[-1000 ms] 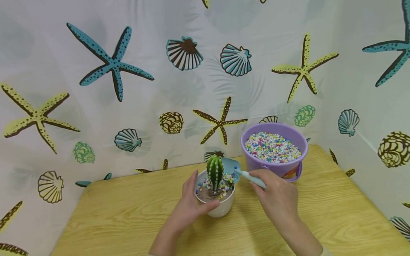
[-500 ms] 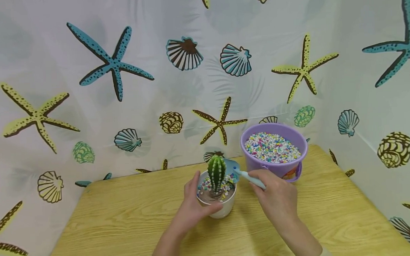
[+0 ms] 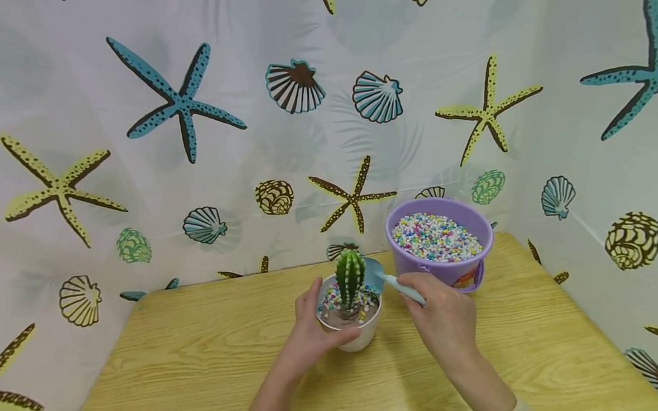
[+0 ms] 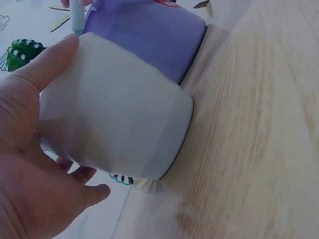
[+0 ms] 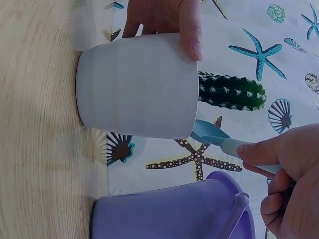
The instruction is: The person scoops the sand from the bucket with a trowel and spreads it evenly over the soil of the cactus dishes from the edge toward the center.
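Standing on the table (image 3: 204,361), toward 1 o'clock from its middle: the purple bucket (image 3: 418,266), brimming with coloured pebbles (image 3: 436,237) and looking barely drawn down.

Sitting at centre, just beside the bucket at its 8 o'clock: the white pot (image 3: 361,336), upright, carrying the green cactus (image 3: 350,275) in brown soil (image 3: 338,317). Seeming well under way but not finished: pebbles already lying around the cactus from about 9 o'clock through 12 to 3, brown soil still showing bare at the near rim, around 6 o'clock.

Steadying the pot from 9 o'clock: the left hand (image 3: 307,336), fingers (image 4: 82,174) curling round the far wall and thumb pressing the near one, as the left wrist view shows.

Gripping the handle of the blue scoop (image 3: 376,273) from 4 o'clock: the right hand (image 3: 444,322), fingers (image 5: 259,152) pinching it firmly. Tilting its bowl over the pot's rim at 2 o'clock, close beside the cactus, appearing empty or nearly so, though hard to tell for certain.

Judging from this: more scoops wanted from the bucket for covering the bare front patch, then levelling around the stem.
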{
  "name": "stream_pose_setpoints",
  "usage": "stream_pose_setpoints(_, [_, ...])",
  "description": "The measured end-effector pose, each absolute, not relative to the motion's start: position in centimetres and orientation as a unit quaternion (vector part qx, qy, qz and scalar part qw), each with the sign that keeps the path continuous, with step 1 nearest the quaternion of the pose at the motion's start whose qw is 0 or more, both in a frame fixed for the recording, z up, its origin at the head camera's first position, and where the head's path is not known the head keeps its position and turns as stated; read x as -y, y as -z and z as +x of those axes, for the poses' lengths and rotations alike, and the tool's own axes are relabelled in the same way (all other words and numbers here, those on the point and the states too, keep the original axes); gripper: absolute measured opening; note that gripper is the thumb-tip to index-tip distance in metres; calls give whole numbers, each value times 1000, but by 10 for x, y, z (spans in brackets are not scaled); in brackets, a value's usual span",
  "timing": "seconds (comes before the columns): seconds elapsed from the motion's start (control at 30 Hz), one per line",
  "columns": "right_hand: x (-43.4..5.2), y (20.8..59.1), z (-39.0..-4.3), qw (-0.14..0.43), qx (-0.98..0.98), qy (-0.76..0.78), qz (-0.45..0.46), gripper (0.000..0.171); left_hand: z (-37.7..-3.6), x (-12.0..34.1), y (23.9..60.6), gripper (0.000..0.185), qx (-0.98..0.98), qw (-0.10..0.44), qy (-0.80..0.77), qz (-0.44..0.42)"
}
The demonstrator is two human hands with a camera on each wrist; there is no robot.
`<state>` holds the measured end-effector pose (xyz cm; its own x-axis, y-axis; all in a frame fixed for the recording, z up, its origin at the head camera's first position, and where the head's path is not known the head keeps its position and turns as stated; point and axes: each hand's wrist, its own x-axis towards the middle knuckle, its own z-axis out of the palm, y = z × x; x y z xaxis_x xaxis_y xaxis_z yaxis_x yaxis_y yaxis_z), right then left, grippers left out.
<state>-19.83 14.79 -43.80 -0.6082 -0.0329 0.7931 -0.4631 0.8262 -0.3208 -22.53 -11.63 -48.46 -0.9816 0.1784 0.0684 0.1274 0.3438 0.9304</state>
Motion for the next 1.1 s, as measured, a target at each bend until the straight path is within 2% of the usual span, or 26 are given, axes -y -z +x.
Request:
stream_pose_setpoints(0.33, [-147,437,-199,419,859,-256,145,39,-228,126,478,126,-773,69,-622,104])
stream_pose_setpoints(0.63, [-147,438,-198,422,857,-256,145,43,-229,113,485,134,-832,10,-548,82])
stream_pose_setpoints(0.93, [-148,439,-200,438,850,-251,150,41,-228,117,483,131,-798,64,-593,86])
stream_pose_setpoints(1.1, [-148,439,-200,444,847,-250,153,40,-230,114,488,135,-811,34,-579,77])
